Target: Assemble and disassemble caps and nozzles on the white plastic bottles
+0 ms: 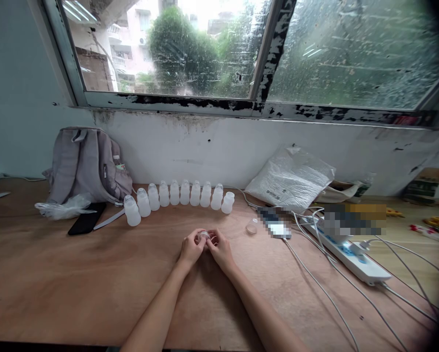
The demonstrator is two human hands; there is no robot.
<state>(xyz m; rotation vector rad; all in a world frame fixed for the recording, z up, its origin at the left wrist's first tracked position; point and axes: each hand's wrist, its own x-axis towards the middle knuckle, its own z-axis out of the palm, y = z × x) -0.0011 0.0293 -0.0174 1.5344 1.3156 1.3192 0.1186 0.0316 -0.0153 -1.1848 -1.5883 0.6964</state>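
My left hand (192, 248) and right hand (222, 248) meet over the wooden table (76, 283), just in front of the row of small white bottles (178, 194). The fingers of both hands are pinched together on a small white piece (204, 235), held between my fingertips close to the tabletop.

I judge it could slip. It is tiny, and a loosened pinch might send it rolling into the row of bottles, which look light enough to topple, or toward the clear cap (252, 226) lying right of the row.

My fingers cover most of the piece, so I cannot tell whether it is a lid or a stopper. Further right of the row, two blurred patches (355, 218) hide whatever lies there.
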